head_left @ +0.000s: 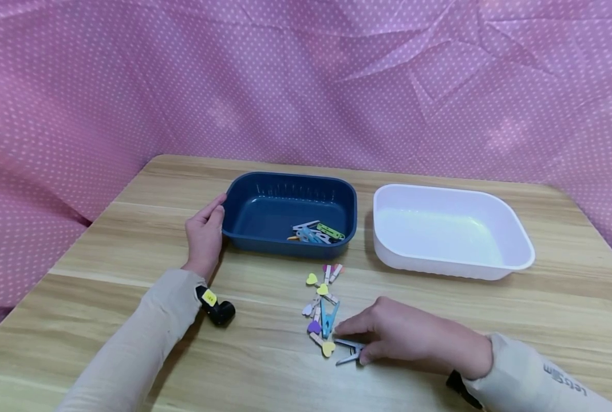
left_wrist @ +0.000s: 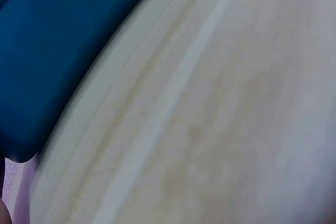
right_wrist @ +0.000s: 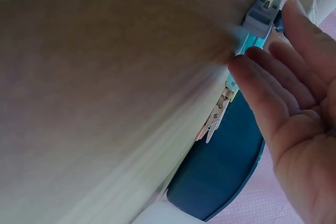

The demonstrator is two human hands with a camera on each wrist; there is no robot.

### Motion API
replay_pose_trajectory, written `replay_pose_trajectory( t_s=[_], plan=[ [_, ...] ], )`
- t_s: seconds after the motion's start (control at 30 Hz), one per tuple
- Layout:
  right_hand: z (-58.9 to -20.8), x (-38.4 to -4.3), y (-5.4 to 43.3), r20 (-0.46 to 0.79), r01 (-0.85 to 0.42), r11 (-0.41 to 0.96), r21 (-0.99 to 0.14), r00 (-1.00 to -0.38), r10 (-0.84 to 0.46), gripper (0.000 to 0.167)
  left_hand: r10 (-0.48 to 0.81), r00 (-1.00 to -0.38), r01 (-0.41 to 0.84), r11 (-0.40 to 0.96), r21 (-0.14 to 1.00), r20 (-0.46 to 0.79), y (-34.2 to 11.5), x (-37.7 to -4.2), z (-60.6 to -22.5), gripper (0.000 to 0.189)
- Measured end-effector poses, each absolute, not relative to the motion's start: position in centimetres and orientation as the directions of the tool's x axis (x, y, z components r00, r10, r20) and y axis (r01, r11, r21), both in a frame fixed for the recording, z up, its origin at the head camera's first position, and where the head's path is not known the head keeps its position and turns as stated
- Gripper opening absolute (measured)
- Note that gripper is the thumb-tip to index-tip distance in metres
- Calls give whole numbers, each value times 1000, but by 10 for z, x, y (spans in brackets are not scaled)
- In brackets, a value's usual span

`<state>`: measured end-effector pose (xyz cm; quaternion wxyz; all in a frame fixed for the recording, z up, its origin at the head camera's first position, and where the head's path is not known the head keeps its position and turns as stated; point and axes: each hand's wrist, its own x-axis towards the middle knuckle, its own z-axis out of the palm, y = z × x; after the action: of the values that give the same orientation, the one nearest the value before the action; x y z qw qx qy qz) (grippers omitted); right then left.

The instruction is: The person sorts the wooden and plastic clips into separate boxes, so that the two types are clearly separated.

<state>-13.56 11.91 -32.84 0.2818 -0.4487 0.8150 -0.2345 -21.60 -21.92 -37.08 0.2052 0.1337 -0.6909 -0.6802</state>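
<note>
Grey clothespin (right_wrist: 260,15) lies at the near side of the surface (head_left: 264,355), likely light, stiff; I'd pinch it across both legs. My right grip (head_left: 401,335) stands wide around it; my left hand (head_left: 204,237) touches the navy bin (head_left: 280,247).

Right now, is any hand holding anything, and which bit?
The right hand looks spread around the gray clip, not pinching it. The left hand touches the left side of the blue tub; whether it grips is unclear.
</note>
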Motion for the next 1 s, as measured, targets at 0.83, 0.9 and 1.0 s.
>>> replay_pose_trajectory(
  t_s=[0.83,0.9,1.0],
  plan=[
    [-334,-133,114,-176,-740,406,-537,-372,-911,40,-484,-866,109,56,992,122,-219,-218,-372,30],
    [-334,-134,114,-180,-733,411,-542,-376,-909,40,-484,-867,108,59,992,123,-219,-218,-372,30],
    [-333,-134,114,-186,-718,420,-555,-385,-904,40,-486,-865,109,62,992,125,-218,-218,-372,30]
  ],
)
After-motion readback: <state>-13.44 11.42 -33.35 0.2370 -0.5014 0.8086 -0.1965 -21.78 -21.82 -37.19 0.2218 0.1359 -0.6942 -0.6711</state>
